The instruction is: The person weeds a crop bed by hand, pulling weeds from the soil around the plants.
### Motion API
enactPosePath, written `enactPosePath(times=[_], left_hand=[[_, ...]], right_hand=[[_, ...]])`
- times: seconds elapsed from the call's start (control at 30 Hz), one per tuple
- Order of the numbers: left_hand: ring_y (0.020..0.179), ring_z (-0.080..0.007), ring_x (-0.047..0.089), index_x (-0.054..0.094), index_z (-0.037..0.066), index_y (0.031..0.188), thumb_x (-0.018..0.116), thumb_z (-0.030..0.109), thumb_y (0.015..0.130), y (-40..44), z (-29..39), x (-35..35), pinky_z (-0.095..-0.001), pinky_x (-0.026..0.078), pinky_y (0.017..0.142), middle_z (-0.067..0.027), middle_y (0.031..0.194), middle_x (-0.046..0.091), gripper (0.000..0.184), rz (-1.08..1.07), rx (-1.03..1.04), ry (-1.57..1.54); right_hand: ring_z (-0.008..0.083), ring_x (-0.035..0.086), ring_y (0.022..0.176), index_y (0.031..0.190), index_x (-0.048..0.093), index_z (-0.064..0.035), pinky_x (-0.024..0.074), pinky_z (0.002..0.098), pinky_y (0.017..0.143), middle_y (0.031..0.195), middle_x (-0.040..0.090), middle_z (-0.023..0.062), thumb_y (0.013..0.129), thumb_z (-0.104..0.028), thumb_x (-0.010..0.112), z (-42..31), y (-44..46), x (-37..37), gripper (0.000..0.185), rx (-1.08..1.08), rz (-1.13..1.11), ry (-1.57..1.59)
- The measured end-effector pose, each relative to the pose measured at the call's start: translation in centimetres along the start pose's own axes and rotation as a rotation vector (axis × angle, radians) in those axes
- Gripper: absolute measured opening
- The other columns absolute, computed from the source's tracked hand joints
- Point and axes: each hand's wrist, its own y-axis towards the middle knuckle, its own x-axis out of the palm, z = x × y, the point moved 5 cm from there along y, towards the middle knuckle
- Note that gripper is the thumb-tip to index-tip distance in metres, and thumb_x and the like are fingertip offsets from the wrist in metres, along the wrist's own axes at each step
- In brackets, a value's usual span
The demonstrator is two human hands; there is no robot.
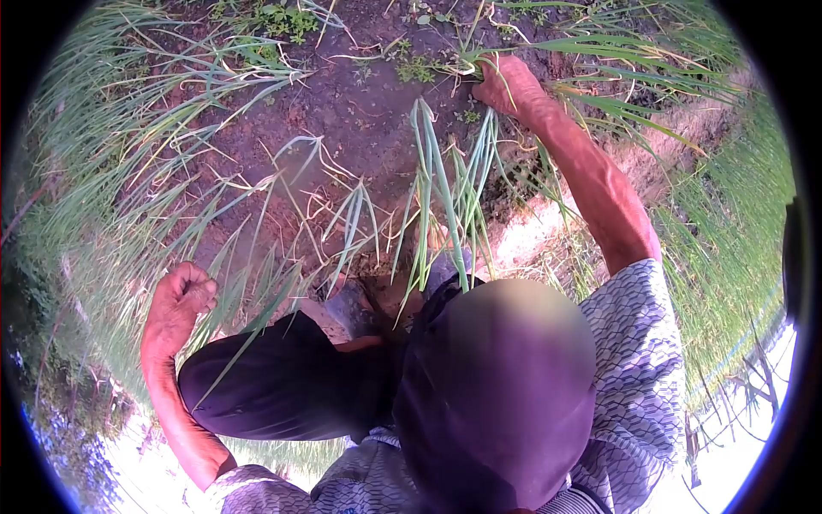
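My right hand (511, 86) reaches down to the soil at the base of a clump of green onion plants (591, 47). Its fingers are closed low among the stems, and what they pinch is hidden. Over at the left, my left hand (181, 298) is raised by my knee, fingers curled into a loose fist. Whatever it may hold cannot be seen. Onion leaves (248, 283) stand close beside it. Between the hands, more long onion leaves (441, 188) lean toward me from the dark, damp soil (368, 107).
Dense onion rows (94, 163) fill the left side, and more green growth (728, 231) lies at the right beyond a pale earth ridge (539, 227). Low weeds (287, 21) grow at the top. My bent knee (257, 377) and dark cap (505, 394) take up the lower middle.
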Motion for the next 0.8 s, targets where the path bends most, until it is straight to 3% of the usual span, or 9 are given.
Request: enactPosePath(times=[0.13, 0.23, 0.27, 0.37, 0.4, 0.5, 0.53, 0.63, 0.8], left_hand=[[0.072, -0.0108, 0.056, 0.056, 0.003, 0.087, 0.062, 0.011, 0.093, -0.2, -0.5, -0.2, -0.0267, 0.046, 0.069, -0.0008, 0.079, 0.056, 0.012, 0.023, -0.004, 0.006], [0.072, -0.0108, 0.057, 0.056, 0.003, 0.088, 0.062, 0.011, 0.093, -0.4, -1.1, -0.5, -0.0268, 0.046, 0.069, -0.0009, 0.079, 0.056, 0.011, 0.021, -0.019, -0.015], [0.072, -0.0110, 0.057, 0.056, 0.002, 0.088, 0.062, 0.011, 0.093, -0.4, -1.4, -0.7, -0.0270, 0.047, 0.069, -0.0009, 0.079, 0.056, 0.011, 0.019, -0.016, -0.006], [0.072, -0.0111, 0.057, 0.056, 0.002, 0.088, 0.061, 0.011, 0.093, -0.3, -1.4, -0.7, -0.0269, 0.046, 0.069, -0.0009, 0.079, 0.056, 0.011, 0.008, -0.025, -0.032], [0.072, -0.0111, 0.056, 0.056, 0.002, 0.088, 0.061, 0.011, 0.093, -0.2, -1.1, -0.6, -0.0269, 0.046, 0.069, -0.0009, 0.079, 0.056, 0.011, 0.008, -0.018, -0.026], [0.073, -0.0112, 0.056, 0.056, 0.002, 0.088, 0.061, 0.011, 0.093, -0.2, -0.4, -0.3, -0.0268, 0.046, 0.070, -0.0009, 0.079, 0.056, 0.011, 0.005, -0.008, -0.021], [0.073, -0.0112, 0.056, 0.056, 0.002, 0.088, 0.061, 0.011, 0.093, 0.0, -0.2, -0.1, -0.0268, 0.046, 0.070, -0.0009, 0.079, 0.056, 0.011, 0.001, -0.004, -0.027], [0.074, -0.0115, 0.056, 0.056, 0.002, 0.089, 0.061, 0.011, 0.093, 0.1, -0.5, -0.2, -0.0270, 0.046, 0.071, -0.0008, 0.080, 0.056, 0.011, -0.009, 0.004, -0.022], [0.073, -0.0114, 0.057, 0.056, 0.002, 0.089, 0.061, 0.011, 0.094, -0.2, -1.3, -0.7, -0.0269, 0.046, 0.070, -0.0010, 0.080, 0.056, 0.011, 0.000, -0.008, -0.019]], right_hand=[[0.0359, 0.067, 0.090, 0.106, 0.062, -0.0010, 0.0558, 0.0427, 0.082, 0.092, 0.067, 0.0196, 0.082, -0.016, 0.066, -0.1, 0.1, 0.7, 0.029, -0.124, 0.092, -0.158], [0.0363, 0.066, 0.092, 0.108, 0.061, -0.0019, 0.0556, 0.0429, 0.082, 0.094, 0.067, 0.0200, 0.080, -0.019, 0.069, -0.2, 0.0, 0.7, 0.033, -0.238, 0.079, -0.080], [0.0375, 0.066, 0.091, 0.103, 0.063, -0.0021, 0.0555, 0.0427, 0.080, 0.092, 0.067, 0.0200, 0.078, -0.023, 0.071, -0.3, 0.1, 0.7, 0.034, -0.175, -0.025, -0.015], [0.0389, 0.067, 0.087, 0.096, 0.064, -0.0019, 0.0557, 0.0432, 0.077, 0.086, 0.067, 0.0192, 0.076, -0.026, 0.073, -2.2, -1.6, -0.7, 0.032, -0.234, 0.003, 0.005], [0.0379, 0.068, 0.082, 0.091, 0.065, -0.0031, 0.0560, 0.0444, 0.073, 0.081, 0.067, 0.0180, 0.076, -0.025, 0.072, -2.2, -1.0, 0.4, 0.027, -0.308, 0.005, -0.091], [0.0359, 0.068, 0.081, 0.090, 0.065, -0.0048, 0.0563, 0.0453, 0.072, 0.080, 0.067, 0.0180, 0.077, -0.022, 0.069, -2.5, -0.4, 1.0, 0.022, -0.255, -0.044, -0.278], [0.0344, 0.069, 0.080, 0.091, 0.066, -0.0064, 0.0565, 0.0449, 0.071, 0.080, 0.067, 0.0177, 0.078, -0.019, 0.067, -2.0, -0.1, 1.6, 0.018, -0.317, 0.046, -0.284], [0.0340, 0.069, 0.082, 0.095, 0.066, -0.0069, 0.0572, 0.0439, 0.072, 0.083, 0.068, 0.0178, 0.078, -0.017, 0.067, -0.3, 0.9, 2.6, 0.020, -0.328, 0.016, -0.268], [0.0355, 0.067, 0.084, 0.097, 0.063, -0.0042, 0.0553, 0.0433, 0.077, 0.084, 0.067, 0.0160, 0.077, -0.020, 0.070, -3.5, -1.2, 1.0, 0.026, -0.475, -0.201, -0.346]])
